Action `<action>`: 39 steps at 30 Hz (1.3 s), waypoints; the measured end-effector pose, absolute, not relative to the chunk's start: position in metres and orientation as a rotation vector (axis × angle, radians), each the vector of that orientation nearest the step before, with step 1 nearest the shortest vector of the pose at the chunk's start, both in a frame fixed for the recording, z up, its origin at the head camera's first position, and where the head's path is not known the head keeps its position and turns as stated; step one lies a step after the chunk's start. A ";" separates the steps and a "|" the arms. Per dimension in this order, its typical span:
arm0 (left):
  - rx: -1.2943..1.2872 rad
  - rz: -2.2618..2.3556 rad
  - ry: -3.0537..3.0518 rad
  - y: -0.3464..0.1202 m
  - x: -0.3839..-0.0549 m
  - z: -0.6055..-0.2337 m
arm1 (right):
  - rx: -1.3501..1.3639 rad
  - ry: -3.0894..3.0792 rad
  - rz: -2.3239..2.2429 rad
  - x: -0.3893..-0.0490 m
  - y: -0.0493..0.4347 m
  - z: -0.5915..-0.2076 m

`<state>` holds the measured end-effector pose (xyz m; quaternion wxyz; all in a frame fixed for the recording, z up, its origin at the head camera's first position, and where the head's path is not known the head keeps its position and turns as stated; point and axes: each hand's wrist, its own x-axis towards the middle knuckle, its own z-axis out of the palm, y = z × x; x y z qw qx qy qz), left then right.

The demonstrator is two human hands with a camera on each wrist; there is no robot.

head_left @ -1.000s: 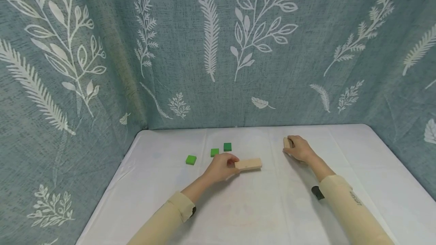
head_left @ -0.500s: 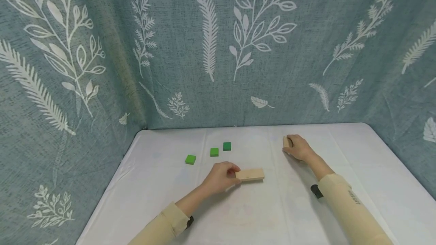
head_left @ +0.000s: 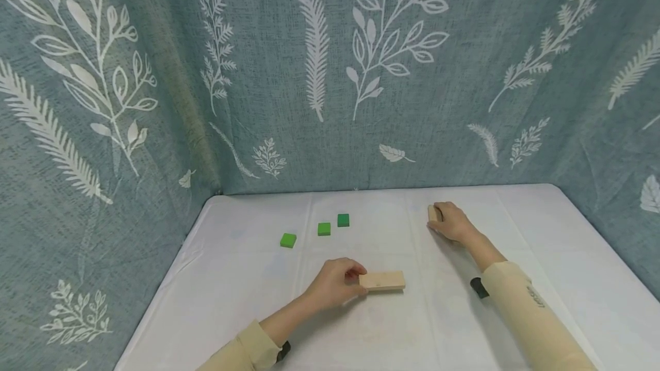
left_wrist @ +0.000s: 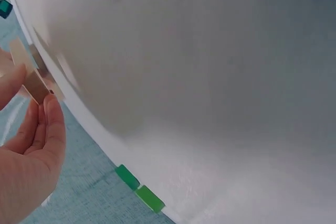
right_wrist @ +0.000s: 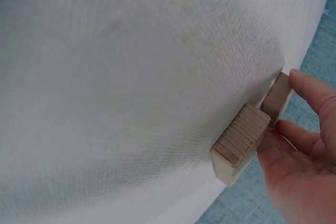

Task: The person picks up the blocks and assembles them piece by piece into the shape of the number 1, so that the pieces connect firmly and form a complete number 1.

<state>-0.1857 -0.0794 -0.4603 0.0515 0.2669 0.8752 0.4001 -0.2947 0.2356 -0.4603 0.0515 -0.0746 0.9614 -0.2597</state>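
Observation:
My left hand (head_left: 335, 285) grips one end of a pale wooden block (head_left: 382, 281) over the near middle of the white table; the block's long free end points right. In the left wrist view, the thumb and fingers pinch this block (left_wrist: 35, 86). Farther back on the right, my right hand (head_left: 451, 223) grips another wooden block (head_left: 433, 213), mostly covered by the fingers. The right wrist view has that block (right_wrist: 277, 99) between fingertip and thumb, and a second wooden block (right_wrist: 240, 137) with ridged end grain close beside the thumb.
Behind the left hand lie a dark green square tile (head_left: 343, 220), a lighter green one (head_left: 323, 229) and another light green one (head_left: 288, 240). A patterned teal curtain (head_left: 330, 147) hangs at the back edge of the white table (head_left: 412, 331).
My left hand has moved nearer and slightly right with its wooden block, away from the green tiles, and the middle tile now shows whole. The right hand stays in place.

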 end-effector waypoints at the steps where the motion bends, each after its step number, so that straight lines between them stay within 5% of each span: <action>1: 0.813 1.220 2.658 -0.079 -0.184 -0.460 | -0.227 2.926 -0.794 -0.295 0.236 -0.460; 39: 0.841 1.157 2.524 -0.074 -0.142 -0.463 | -0.237 2.933 -0.822 -0.294 0.237 -0.462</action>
